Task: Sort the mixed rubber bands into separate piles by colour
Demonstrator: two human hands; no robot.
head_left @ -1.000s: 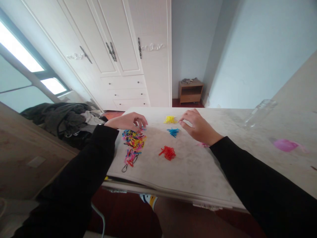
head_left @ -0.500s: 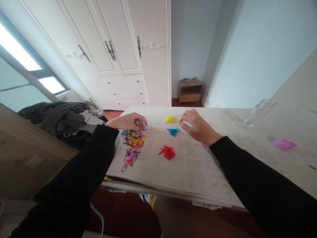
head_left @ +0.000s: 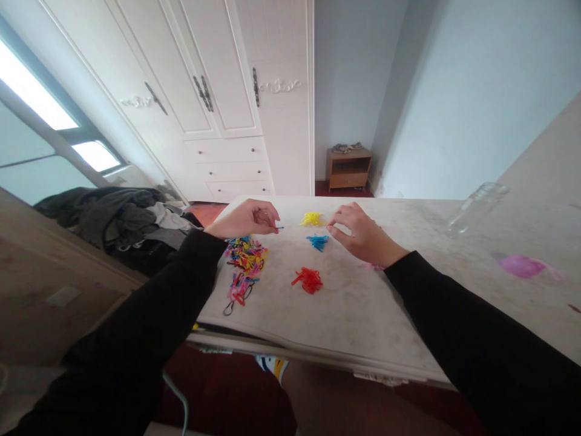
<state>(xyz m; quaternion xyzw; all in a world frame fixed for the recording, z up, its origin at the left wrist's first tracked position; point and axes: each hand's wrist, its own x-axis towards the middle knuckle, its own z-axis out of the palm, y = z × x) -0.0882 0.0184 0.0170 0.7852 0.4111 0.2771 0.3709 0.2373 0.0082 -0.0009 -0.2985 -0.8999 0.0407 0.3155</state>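
Note:
My left hand [head_left: 254,219] is over the far end of a mixed pile of coloured rubber bands [head_left: 247,254], thumb and finger pinched on a small blue rubber band [head_left: 280,227] that sticks out to the right. My right hand [head_left: 356,230] hovers right of the sorted piles, its thumb and forefinger tips together; anything between them is too small to make out. Between the hands lie a yellow pile [head_left: 311,219] and a blue pile [head_left: 318,242], with a red pile [head_left: 308,280] nearer me. Pink bands [head_left: 372,266] are partly hidden beneath my right wrist.
On the right of the pale table [head_left: 345,321] are a clear glass jar [head_left: 476,209] lying on its side and a pink balloon-like thing [head_left: 521,266]. Dark clothes [head_left: 109,218] are heaped on the left. Beyond stand a white wardrobe [head_left: 285,139] and a small wooden cabinet [head_left: 349,169].
My left hand has moved right and slightly away from me, off the mixed pile, with the blue rubber band now showing at its fingertips. My right hand has barely moved.

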